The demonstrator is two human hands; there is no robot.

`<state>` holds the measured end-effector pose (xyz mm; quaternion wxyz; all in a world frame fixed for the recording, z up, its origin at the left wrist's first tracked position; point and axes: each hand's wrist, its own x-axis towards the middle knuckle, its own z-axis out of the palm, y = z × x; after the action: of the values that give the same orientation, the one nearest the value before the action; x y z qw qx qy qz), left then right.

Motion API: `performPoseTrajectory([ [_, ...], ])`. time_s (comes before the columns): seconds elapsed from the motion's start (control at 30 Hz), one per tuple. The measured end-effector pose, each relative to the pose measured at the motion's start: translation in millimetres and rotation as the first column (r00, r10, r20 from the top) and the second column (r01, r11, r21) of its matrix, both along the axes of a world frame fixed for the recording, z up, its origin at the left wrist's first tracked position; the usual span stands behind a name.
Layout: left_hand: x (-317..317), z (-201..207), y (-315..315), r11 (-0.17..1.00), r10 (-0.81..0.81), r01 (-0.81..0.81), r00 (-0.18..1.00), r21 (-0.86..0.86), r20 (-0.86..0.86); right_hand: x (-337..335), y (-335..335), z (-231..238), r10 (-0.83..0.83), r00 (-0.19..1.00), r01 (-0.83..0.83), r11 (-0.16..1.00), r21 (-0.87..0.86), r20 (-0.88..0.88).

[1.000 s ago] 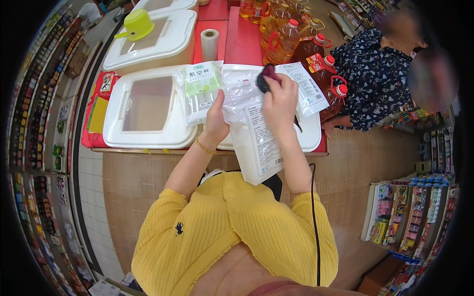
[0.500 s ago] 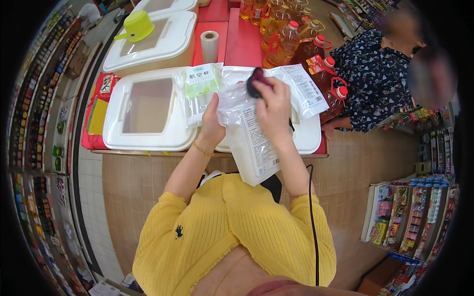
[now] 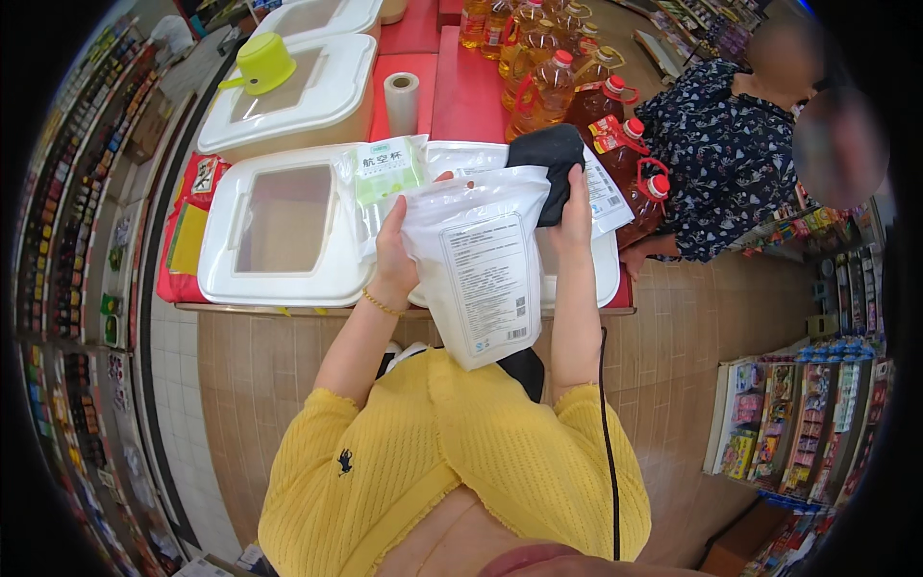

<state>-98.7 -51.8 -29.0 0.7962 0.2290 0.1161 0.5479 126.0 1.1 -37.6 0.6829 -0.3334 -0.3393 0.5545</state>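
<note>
A white plastic pouch (image 3: 481,260) with a printed panel is held up in front of me, its narrower end toward my body. My left hand (image 3: 392,255) grips its left edge, thumb on the front. At the pouch's upper right, my right hand (image 3: 574,216) is closed on a black cloth (image 3: 548,159), which lies against the pouch's corner. Whether the right fingers also pinch the pouch is hidden. Just behind, a green-and-white plastic-wrapped pack (image 3: 389,183) rests on the bin lids. Another white packet (image 3: 606,197) lies partly under the cloth.
White lidded bins (image 3: 219,245) line the red-topped table, with a green dipper (image 3: 266,65) on one. A clear plastic roll (image 3: 402,104) stands behind. Several oil bottles (image 3: 543,96) crowd the right, beside a person in a dark patterned top (image 3: 716,159). A black cable (image 3: 612,452) hangs by my right arm.
My right hand has moved right, off the pouch's front to its upper right corner. The cloth, bunched before, now hangs spread wider. The pouch's top has straightened and faces me more fully.
</note>
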Motion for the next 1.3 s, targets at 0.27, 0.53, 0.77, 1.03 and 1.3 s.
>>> performPoseTrajectory([
  [0.27, -4.6, -6.6, 5.2, 0.999, -0.022, 0.025, 0.996, -0.037, 0.085, 5.9, 8.0, 0.6, 0.107, 0.976, -0.117, 0.992, 0.040, 0.189],
  [0.53, -15.9, -0.7, 6.7, 0.988, -0.114, 0.106, 0.992, 0.114, 0.058, -14.4, -0.1, 27.8, 0.007, 0.971, -0.008, 1.000, 0.004, 0.241],
  [0.77, -35.9, 16.6, 40.6, 0.929, -0.329, 0.359, 0.912, 0.089, -0.244, -24.7, 14.3, 43.1, 0.072, 0.885, -0.103, 0.994, 0.044, 0.461],
  [1.03, -23.1, 0.3, 52.4, 0.936, -0.348, 0.335, 0.834, -0.110, -0.427, -35.5, 17.3, 36.6, -0.078, 0.822, -0.050, 0.977, 0.207, 0.564],
  [1.3, -21.1, 12.9, 36.0, 0.951, -0.295, 0.227, 0.872, -0.211, -0.391, -12.4, 1.1, 38.0, -0.421, 0.769, 0.261, 0.894, 0.365, 0.481],
])
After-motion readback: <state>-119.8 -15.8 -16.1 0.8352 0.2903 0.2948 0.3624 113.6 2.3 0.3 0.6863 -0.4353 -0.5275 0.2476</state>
